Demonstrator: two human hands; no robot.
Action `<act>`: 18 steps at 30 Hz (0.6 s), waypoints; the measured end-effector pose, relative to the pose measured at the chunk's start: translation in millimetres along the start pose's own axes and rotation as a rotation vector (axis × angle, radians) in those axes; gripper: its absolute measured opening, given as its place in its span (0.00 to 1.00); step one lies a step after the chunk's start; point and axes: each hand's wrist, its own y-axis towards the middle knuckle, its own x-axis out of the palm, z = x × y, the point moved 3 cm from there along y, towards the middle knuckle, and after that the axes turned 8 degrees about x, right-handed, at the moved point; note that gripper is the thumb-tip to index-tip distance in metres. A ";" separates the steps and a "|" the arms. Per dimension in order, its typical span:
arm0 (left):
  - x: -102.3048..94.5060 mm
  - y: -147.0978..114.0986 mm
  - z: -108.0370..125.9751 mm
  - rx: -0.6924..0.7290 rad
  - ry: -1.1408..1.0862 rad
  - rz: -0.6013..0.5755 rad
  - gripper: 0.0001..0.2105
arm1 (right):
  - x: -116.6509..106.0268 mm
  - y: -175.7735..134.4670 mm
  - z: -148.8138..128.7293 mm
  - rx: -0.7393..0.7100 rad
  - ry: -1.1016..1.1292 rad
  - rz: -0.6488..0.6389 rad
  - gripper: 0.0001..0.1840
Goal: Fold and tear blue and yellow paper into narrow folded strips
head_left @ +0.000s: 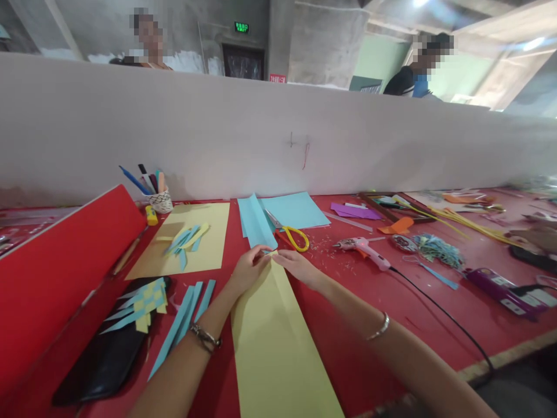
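My left hand is closed on the far end of a long pale yellow sheet of paper, its fingers curled at the edge. My right hand meets it there, its fingertips pinching the same end. A lengthwise crease shows in the sheet, whose near part runs toward me out of view. Just beyond the hands lie scissors with yellow and orange handles, blades resting by a folded light blue sheet. Several blue paper strips lie left of my left forearm.
A woven blue and yellow paper piece rests on a black case. A red board leans at left, near a pen cup. On the right are a pink glue gun with its cord and a purple device. A white partition stands behind.
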 end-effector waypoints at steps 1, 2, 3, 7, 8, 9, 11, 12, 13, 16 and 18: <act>-0.4 -0.3 0.0 -0.006 0.011 0.018 0.17 | 1.6 4.2 -1.8 0.008 -0.004 0.004 0.09; -1.0 -0.8 -0.3 -0.013 0.030 0.038 0.16 | 2.9 7.8 -2.8 0.018 -0.006 0.010 0.11; -1.7 -1.4 -0.9 -0.021 0.055 0.058 0.15 | 3.9 10.9 -2.8 0.031 -0.005 0.016 0.13; -1.0 -3.6 -3.4 -0.062 0.169 0.104 0.16 | 4.4 16.7 2.1 0.069 0.017 0.037 0.15; -0.2 -3.9 -3.8 -0.069 0.191 0.109 0.16 | 4.2 16.7 3.2 0.072 0.025 0.040 0.15; 0.7 -4.0 -4.0 -0.075 0.209 0.115 0.16 | 4.0 16.2 4.1 0.073 0.032 0.041 0.15; 1.9 -3.9 -4.5 -0.078 0.232 0.122 0.15 | 4.4 14.6 5.0 0.077 0.045 0.035 0.14; 2.3 -3.6 -4.7 -0.077 0.238 0.124 0.15 | 5.0 13.6 5.1 0.081 0.051 0.029 0.14; 2.6 -3.3 -5.0 -0.076 0.242 0.124 0.15 | 5.8 12.6 5.1 0.087 0.060 0.023 0.13; 3.3 -2.1 -5.9 -0.077 0.247 0.121 0.15 | 8.5 10.4 5.2 0.118 0.100 0.011 0.13; 3.9 -1.6 -6.0 -0.082 0.249 0.124 0.15 | 10.1 9.6 5.5 0.141 0.135 0.008 0.14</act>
